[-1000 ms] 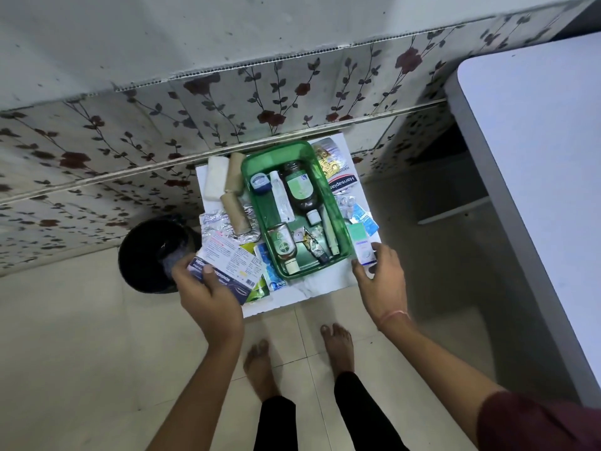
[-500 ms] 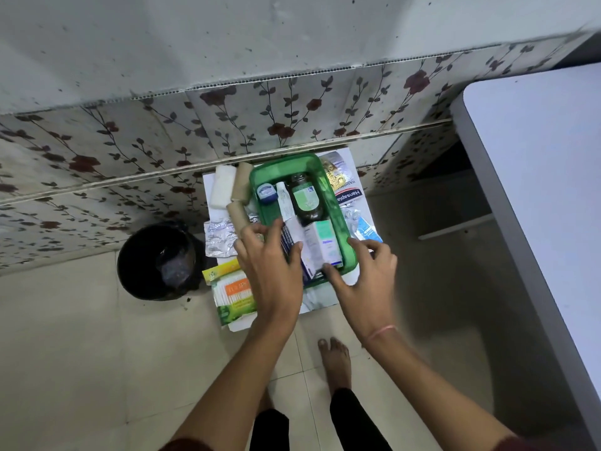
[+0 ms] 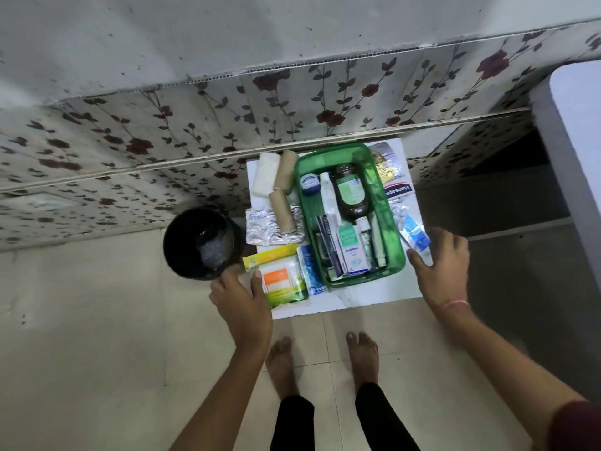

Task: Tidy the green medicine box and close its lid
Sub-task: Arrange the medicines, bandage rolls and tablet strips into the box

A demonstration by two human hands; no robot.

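Note:
The green medicine box stands lidless on a small white table. Inside lie a brown bottle, a small blue jar, a white tube and upright cartons. My left hand is at the table's front left corner, thumb resting on an orange-green packet beside a yellow box. My right hand is right of the box, fingers spread around a blue-white sachet. Neither hand has lifted anything.
Bandage rolls, a white pad and foil blister strips lie left of the box, a plaster pack to its right. A black bin stands at the table's left, a white counter far right. My bare feet are below.
Both hands put cartons into the box's near end, then pulled out sideways: the left to the packets at the left, the right to the sachet at the right.

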